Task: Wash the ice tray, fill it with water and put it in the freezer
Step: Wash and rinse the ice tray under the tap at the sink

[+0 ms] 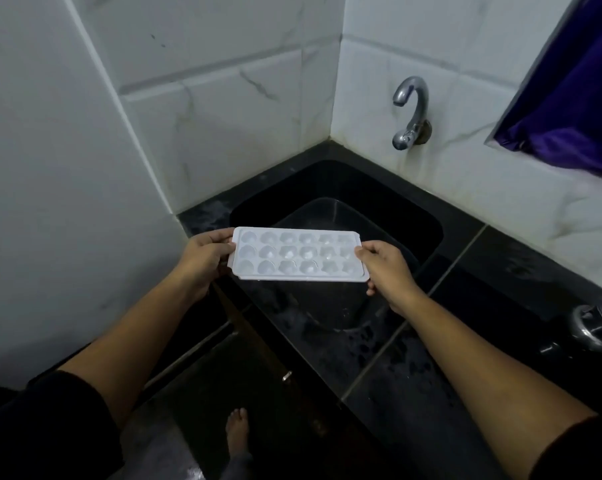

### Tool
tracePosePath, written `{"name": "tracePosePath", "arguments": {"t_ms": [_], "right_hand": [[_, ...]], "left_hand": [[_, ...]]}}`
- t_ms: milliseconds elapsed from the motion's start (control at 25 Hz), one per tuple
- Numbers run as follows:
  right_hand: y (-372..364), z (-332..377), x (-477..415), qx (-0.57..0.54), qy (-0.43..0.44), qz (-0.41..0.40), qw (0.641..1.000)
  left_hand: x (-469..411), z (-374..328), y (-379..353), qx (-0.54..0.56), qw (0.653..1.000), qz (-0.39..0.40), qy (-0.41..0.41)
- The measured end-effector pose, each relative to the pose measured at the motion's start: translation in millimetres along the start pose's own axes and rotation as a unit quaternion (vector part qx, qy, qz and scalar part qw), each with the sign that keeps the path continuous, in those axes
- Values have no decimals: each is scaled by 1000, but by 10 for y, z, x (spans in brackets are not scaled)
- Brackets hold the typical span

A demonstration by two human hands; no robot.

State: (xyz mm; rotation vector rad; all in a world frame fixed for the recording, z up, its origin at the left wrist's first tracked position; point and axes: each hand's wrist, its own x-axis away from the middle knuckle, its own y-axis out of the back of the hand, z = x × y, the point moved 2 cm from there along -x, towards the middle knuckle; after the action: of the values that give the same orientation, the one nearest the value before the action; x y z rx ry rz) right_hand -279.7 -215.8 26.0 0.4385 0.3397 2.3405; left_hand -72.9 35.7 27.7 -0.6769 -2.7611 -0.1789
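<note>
Tray (297,256): white matt plastic. Tap (410,110): shiny metal. Desk (465,271): glossy black stone, wet. Wall tiles (223,116): smooth, marbled white.

Open air between wall tap (411,112) and black sink (427,233); clear tub (330,216) inside.

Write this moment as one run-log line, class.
stage: before washing | ice tray: level over sink | left hand: grips left end | right hand: grips right end | tap: no water seen
</note>
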Motion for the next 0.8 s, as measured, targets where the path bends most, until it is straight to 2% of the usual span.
{"name": "tracePosePath", "arguments": {"t_ms": [320, 520, 800], "right_hand": [[-383, 161, -346, -39, -51, -125, 990], [-402, 191, -307, -44, -101, -174, 979], [-285, 133, -338, -41, -141, -208, 967]], "left_hand": [[-1300, -537, -34, -66, 982, 174, -17], [-1766, -596, -287, -96, 963, 251, -5], [-2007, -535, -694, -93, 961, 255, 62]]}}
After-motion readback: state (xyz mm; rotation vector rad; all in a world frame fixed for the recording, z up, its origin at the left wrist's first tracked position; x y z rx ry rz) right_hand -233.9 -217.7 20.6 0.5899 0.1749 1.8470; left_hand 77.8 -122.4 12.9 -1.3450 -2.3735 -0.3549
